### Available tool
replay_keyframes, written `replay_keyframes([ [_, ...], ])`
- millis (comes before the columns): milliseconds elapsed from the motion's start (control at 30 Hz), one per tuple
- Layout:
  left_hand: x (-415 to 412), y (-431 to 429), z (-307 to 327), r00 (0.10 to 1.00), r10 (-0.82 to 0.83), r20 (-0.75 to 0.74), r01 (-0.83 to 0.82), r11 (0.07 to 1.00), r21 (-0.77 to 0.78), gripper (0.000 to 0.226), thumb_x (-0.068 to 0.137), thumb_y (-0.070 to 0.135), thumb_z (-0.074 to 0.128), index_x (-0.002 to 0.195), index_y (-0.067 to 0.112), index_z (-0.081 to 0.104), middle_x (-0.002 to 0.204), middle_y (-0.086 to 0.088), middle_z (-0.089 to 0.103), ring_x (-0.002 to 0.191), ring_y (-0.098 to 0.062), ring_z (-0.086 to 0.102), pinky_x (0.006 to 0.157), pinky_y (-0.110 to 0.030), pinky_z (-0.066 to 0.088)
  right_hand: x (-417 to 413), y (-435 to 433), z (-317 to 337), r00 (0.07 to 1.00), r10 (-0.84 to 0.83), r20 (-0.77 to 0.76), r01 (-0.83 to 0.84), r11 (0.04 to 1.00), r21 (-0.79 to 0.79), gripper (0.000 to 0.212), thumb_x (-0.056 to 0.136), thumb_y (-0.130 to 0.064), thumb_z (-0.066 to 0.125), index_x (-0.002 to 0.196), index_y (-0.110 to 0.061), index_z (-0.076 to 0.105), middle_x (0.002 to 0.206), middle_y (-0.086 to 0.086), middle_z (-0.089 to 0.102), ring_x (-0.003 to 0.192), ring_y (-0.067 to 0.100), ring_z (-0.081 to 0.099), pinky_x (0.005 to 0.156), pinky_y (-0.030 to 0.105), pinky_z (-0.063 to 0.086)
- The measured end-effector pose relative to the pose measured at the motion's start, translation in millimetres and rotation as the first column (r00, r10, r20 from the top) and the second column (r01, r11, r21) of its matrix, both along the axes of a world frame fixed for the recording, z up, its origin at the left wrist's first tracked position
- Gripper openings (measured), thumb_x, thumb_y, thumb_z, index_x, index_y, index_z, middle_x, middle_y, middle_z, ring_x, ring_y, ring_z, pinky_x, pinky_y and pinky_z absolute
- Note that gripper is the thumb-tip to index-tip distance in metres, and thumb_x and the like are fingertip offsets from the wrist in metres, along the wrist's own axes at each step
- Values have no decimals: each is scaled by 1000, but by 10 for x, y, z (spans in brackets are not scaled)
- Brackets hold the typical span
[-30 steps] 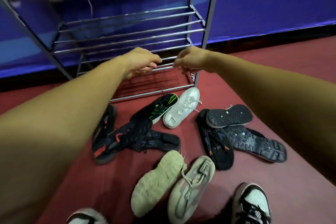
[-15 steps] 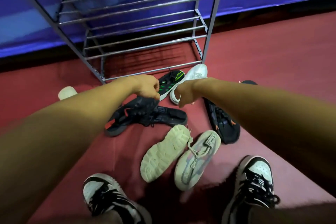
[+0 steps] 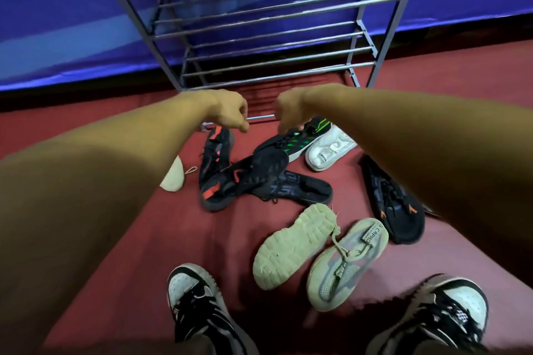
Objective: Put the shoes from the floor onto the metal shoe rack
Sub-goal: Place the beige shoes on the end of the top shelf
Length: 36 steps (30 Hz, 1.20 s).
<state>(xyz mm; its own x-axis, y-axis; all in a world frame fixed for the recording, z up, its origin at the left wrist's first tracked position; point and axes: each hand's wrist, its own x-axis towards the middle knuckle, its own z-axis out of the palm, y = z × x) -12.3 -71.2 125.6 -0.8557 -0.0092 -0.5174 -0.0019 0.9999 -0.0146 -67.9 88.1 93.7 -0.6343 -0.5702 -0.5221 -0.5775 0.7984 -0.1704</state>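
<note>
The metal shoe rack (image 3: 392, 32) stands against a blue wall, and its visible lower shelves hold nothing. Several shoes lie on the red floor in front of it. My right hand (image 3: 291, 112) reaches down, its fingertips curled onto the upper of a black shoe with green stripes (image 3: 300, 143). My left hand (image 3: 227, 112) hovers with curled fingers, holding nothing, just above a black and red shoe (image 3: 216, 150). Its mate (image 3: 242, 179) lies across a black shoe (image 3: 300, 192).
A white shoe (image 3: 328, 150) lies right of the green-striped one, and a black and orange shoe (image 3: 395, 204) lies under my right forearm. A beige pair (image 3: 294, 245) lies nearer me. My own feet wear black and white sneakers (image 3: 196, 302). A pale shoe toe (image 3: 173, 177) shows at left.
Both hands came down from the rack's lower bars to the shoe pile. My right hand moved from the white shoe onto the green-striped shoe, and my view tilted down.
</note>
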Motion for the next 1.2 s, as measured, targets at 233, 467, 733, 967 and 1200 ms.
replay_keyframes([
  [233,75,-598,-8,995,97,30,-95,993,-63,26,85,35,71,105,19,65,109,-4,69,99,-26,65,91,-40,55,8,-480,8,999,29,18,-28,998,-62,24,87,-32,71,78,-12,59,64,2,63,59,20,63,63,26,48],
  [467,5,-864,-136,992,117,44,-114,992,-61,37,87,39,69,117,18,64,122,-4,65,111,-26,62,98,-40,49,-28,-871,-66,998,54,43,-52,998,-39,26,89,-33,70,81,-10,61,66,3,64,61,22,64,66,28,50],
  [733,41,-1466,-476,975,194,106,-190,980,-54,43,89,40,68,124,17,60,117,-4,60,103,-24,54,92,-35,46,-133,-1645,-482,980,142,138,-142,990,-11,24,90,-34,68,92,-10,69,75,6,71,76,24,67,67,29,49],
  [967,130,-2075,-782,951,269,151,-256,961,-101,40,91,38,64,124,16,60,118,-5,63,102,-25,55,90,-33,48,-223,-2220,-859,967,159,199,-157,987,-21,31,88,-36,70,97,-7,72,88,5,75,85,25,71,67,28,53],
  [1200,210,-2523,-1283,929,320,188,-301,946,-120,43,90,36,64,126,13,57,103,-3,60,99,-24,53,85,-32,47,-220,-2692,-1356,953,164,254,-156,986,-53,39,85,-38,72,110,-8,71,102,8,74,94,26,69,72,26,48],
])
